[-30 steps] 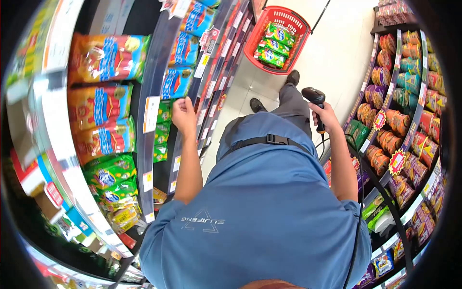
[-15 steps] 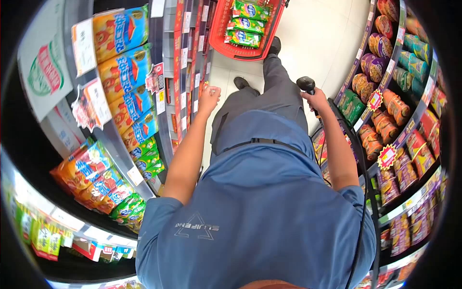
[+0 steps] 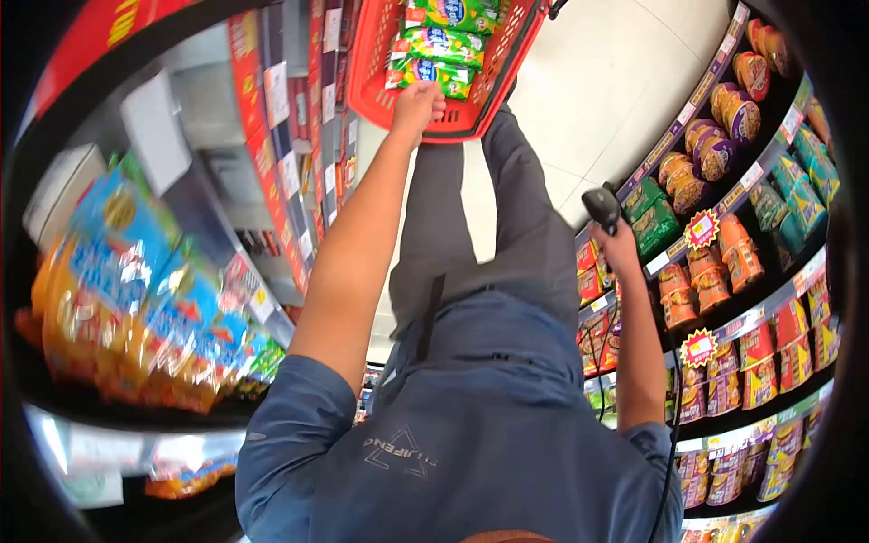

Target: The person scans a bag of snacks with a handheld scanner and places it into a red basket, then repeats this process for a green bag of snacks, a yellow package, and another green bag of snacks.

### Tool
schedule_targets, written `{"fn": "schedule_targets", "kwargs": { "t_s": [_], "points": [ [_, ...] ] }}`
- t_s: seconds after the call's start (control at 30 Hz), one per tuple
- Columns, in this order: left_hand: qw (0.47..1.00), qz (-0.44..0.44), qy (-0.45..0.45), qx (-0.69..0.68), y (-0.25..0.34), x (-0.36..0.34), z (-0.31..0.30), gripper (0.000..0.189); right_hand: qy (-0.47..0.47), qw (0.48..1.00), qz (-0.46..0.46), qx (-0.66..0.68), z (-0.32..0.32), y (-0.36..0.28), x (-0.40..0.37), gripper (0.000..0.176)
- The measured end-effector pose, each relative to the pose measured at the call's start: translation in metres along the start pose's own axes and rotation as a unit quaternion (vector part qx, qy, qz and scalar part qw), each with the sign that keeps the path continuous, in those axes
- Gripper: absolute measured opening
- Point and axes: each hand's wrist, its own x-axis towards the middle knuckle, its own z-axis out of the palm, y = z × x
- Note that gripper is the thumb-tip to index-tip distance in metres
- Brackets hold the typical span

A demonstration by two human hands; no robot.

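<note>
Reaching the left hand over the near rim of the red basket, just short of leaving the crowded side; running close beside the left shelf with the basket's left edge; opening onto pale, bare floor at the basket's right, as far as the right shelf; hanging near that shelf's edge with the right hand, closed around the black scanner, well apart from the basket; curling loosely with the left fingers at the nearest packet, impossible to tell whether touching or gripping; counting three green packets in view, lined up inside the basket, the farthest cut off by the view's edge; counting also one basket, one scanner, two hands and two starburst signs on the right shelf; blurring too much at the left shelf for a count of blue and orange packets.
</note>
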Motion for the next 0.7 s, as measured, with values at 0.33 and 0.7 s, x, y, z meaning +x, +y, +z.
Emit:
{"fn": "schedule_targets", "kwargs": {
  "t_s": [0.33, 0.7],
  "points": [
    [0.954, -0.102, 0.119, -0.254, 0.027, 0.225, 0.035, 0.075, -0.026, 0.994, 0.090, 0.060, 0.046, 0.027, 0.009, 0.023],
    [0.970, 0.110, 0.134, -0.172, 0.023, 0.219, 0.069, 0.031, -0.025, 0.998, 0.048, 0.045, 0.047, 0.001, 0.007, 0.021]
  ]
}}
